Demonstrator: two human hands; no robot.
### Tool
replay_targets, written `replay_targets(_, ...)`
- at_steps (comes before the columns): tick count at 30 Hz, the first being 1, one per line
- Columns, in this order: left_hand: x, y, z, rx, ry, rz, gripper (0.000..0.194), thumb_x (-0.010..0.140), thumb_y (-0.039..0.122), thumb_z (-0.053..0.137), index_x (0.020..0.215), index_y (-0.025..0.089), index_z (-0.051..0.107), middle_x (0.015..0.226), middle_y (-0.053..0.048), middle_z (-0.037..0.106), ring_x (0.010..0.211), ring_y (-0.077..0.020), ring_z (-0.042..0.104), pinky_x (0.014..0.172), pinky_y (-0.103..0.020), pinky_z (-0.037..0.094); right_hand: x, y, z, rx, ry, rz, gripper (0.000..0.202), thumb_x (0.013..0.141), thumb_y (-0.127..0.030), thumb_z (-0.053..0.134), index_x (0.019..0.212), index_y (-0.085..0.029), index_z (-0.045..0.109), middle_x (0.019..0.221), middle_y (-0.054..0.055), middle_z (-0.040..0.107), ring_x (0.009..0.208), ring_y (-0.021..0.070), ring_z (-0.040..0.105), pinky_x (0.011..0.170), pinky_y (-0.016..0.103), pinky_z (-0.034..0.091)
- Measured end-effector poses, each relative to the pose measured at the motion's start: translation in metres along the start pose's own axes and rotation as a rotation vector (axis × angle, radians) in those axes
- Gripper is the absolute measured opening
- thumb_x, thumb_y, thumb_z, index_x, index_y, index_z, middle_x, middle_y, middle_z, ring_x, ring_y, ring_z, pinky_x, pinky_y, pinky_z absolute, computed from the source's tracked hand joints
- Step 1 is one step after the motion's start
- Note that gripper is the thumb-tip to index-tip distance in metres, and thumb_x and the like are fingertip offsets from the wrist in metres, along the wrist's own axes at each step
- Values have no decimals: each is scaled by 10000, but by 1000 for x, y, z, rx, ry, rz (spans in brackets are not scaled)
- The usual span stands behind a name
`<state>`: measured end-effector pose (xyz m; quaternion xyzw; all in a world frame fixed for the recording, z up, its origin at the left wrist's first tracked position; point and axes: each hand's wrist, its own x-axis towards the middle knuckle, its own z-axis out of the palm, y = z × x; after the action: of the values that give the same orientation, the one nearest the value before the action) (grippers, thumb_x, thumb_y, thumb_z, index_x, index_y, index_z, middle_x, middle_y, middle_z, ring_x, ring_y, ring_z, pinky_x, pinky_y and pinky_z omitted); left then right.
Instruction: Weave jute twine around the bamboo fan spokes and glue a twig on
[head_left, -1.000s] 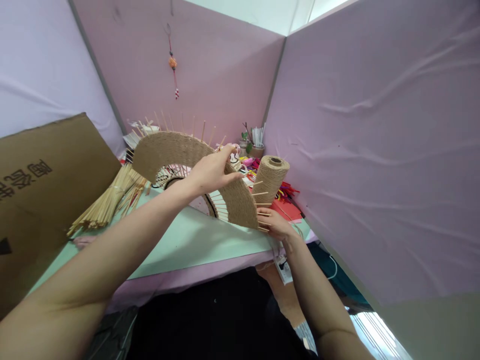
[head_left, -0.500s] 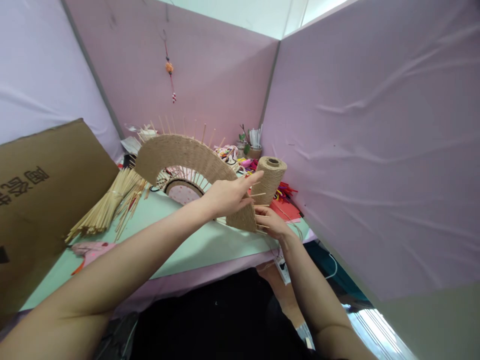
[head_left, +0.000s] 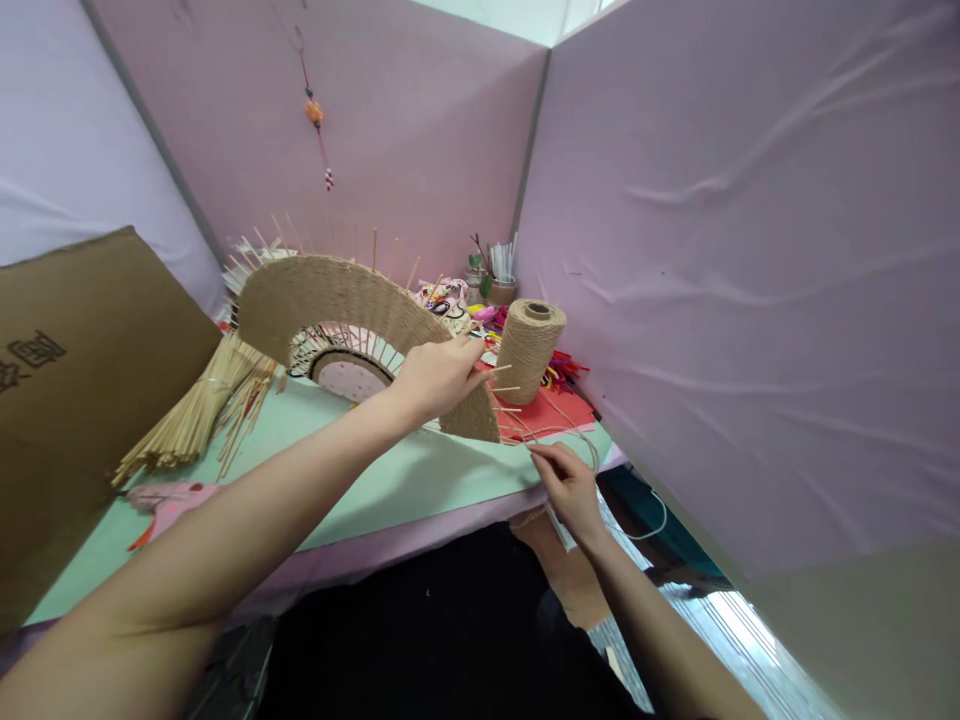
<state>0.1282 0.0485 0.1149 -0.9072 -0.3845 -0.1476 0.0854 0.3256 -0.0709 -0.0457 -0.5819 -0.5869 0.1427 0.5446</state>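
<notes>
A woven fan-shaped piece (head_left: 337,285) stands tilted on the table, with thin sticks poking out along its outer edge. My left hand (head_left: 442,377) is closed on its right part, near the upper edge. My right hand (head_left: 566,480) is just off the piece's lower right end, fingertips pinched on a thin strand of twine. A large spool of twine (head_left: 531,350) stands upright behind the sticks, and loose twine loops beside it. Inside the woven arc is a round part (head_left: 350,378) with a dark rim and a pink dotted face.
On the left lie a bundle of sticks (head_left: 187,415), a pink glue gun (head_left: 169,500) and a large cardboard sheet (head_left: 90,390). Red sheets (head_left: 559,410), colourful craft bits and a jar of white sticks (head_left: 502,275) are at the back right. Pink cloth walls surround the table (head_left: 360,500).
My right hand has moved down and right, away from the sticks at the piece's end. The view has shifted, and the woven piece is slightly further left in it.
</notes>
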Motion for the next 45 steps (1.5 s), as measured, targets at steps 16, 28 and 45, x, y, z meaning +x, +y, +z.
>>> replay_targets(16,-1,-4,6,-35,47,39,306,933,451,443,1013,186,573,1054,-82,653,884,-228,642,645,-295,415,4,-3,17,-172,-40,-67,189,924,-278,516,894,-200,685,864,50,697,807,182,632,759,305,477)
replay_targets(28,1,-5,6,-27,48,39,305,928,463,446,1000,196,576,1035,-75,663,875,-231,645,644,-300,413,18,7,17,-230,-69,-101,207,921,-312,514,853,-207,679,848,55,703,797,194,625,756,309,466)
replay_targets(45,13,-11,16,-63,72,-46,365,925,503,424,1068,200,568,1087,-94,649,919,-233,644,724,-308,434,-3,-9,72,-505,-39,-253,232,953,-272,448,928,-179,659,881,95,670,854,203,599,794,316,459)
